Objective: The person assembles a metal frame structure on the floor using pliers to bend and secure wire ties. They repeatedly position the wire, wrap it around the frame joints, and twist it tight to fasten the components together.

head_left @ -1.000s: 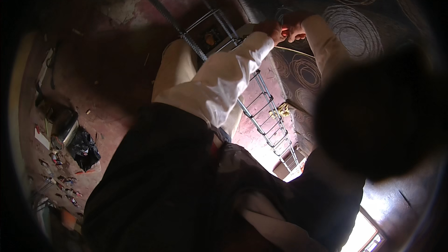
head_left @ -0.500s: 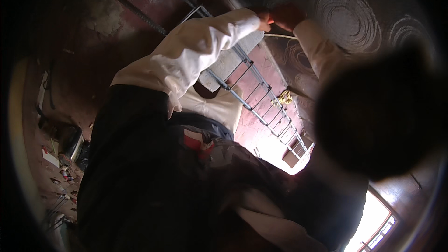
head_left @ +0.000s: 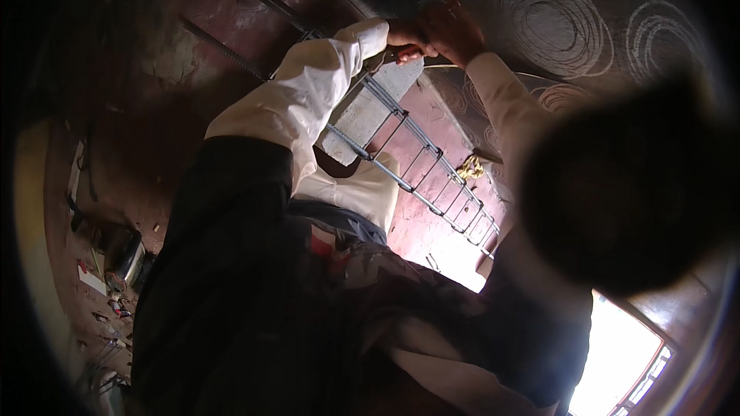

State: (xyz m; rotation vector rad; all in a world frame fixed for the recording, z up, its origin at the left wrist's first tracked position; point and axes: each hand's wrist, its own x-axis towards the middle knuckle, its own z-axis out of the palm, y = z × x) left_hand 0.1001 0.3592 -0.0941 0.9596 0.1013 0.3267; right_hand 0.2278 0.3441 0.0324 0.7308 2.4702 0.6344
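My left hand (head_left: 407, 40) and my right hand (head_left: 453, 31) meet above the upper end of a pale concrete block (head_left: 366, 112). Both have their fingers curled in, and shadow hides what lies between them. A thin wire (head_left: 466, 71) arcs away to the right just below my right hand; whether either hand grips it cannot be made out. Close under my left hand runs a rebar cage (head_left: 420, 146), long steel bars joined by several rectangular stirrups. The cage crosses over the block and stretches toward the bright lower right.
Bare bar ends (head_left: 223, 48) reach to the upper left. Yellow coiled material (head_left: 470, 168) lies right of the cage. Small loose items (head_left: 116, 308) litter the red floor at far left. Chalky circles mark the dark surface (head_left: 555, 23) at upper right. A blurred dark shape covers the right side.
Both hands have shifted left in the picture, and more of my right hand shows. The cage and block also sit slightly differently in view, as the camera has moved.
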